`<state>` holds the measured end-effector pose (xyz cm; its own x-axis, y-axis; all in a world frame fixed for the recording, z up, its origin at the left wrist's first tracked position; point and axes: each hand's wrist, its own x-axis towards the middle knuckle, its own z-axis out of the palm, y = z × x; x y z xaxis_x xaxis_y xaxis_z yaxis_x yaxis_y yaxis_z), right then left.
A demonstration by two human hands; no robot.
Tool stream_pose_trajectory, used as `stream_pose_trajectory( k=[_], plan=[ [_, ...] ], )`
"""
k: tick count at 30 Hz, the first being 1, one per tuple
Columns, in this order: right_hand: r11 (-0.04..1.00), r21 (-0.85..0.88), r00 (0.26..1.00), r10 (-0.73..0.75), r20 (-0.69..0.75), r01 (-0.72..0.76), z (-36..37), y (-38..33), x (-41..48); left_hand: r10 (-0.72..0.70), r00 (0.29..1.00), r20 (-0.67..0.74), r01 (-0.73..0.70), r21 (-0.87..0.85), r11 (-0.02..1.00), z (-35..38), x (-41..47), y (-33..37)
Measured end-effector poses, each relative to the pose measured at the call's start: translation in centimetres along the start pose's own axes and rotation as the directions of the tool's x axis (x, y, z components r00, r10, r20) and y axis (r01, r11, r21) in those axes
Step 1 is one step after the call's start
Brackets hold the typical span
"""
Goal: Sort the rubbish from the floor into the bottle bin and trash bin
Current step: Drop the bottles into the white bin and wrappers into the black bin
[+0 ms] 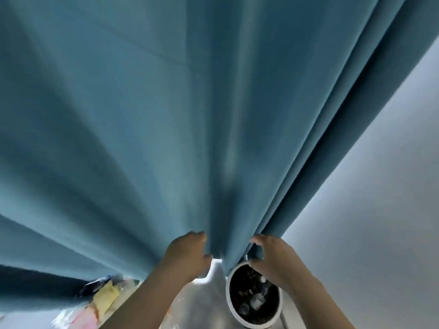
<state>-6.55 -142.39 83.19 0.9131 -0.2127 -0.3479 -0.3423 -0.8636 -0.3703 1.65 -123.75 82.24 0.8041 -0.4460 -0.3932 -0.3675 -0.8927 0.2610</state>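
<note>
Now left hand [187, 256] and right hand [273, 258] grip curtain [166, 115] beside white bin [228, 295].

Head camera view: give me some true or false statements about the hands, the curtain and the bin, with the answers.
1. The left hand and right hand are both at the lower edge of the blue curtain. True.
2. The white round bin is empty. False: several items lie inside it.
3. Loose rubbish lies on the floor left of the left arm. True.
4. The bin sits left of both hands. False: it is just below the right hand.
</note>
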Motion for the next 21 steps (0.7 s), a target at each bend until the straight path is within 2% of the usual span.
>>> stream_pose_trajectory(
  k=[5,11,21],
  plan=[
    [0.960,-0.078,0.958,-0.258,0.128,0.269,1.7,-7.6,3.0,-0.246,0.966,-0.078,0.233,-0.146,0.962,-0.5,-4.6,-6.8],
    [0.832,-0.128,0.821,-0.488,0.296,0.540,6.3,-19.5,2.9,-0.524,0.846,-0.100,0.476,-0.300,0.827,-0.1,-13.9,-16.1],
    [0.608,-0.147,0.593,-0.646,0.480,0.780,16.2,-36.5,-3.5,-0.770,0.637,-0.043,0.675,-0.452,0.583,3.6,-28.6,-27.5]
  ],
)
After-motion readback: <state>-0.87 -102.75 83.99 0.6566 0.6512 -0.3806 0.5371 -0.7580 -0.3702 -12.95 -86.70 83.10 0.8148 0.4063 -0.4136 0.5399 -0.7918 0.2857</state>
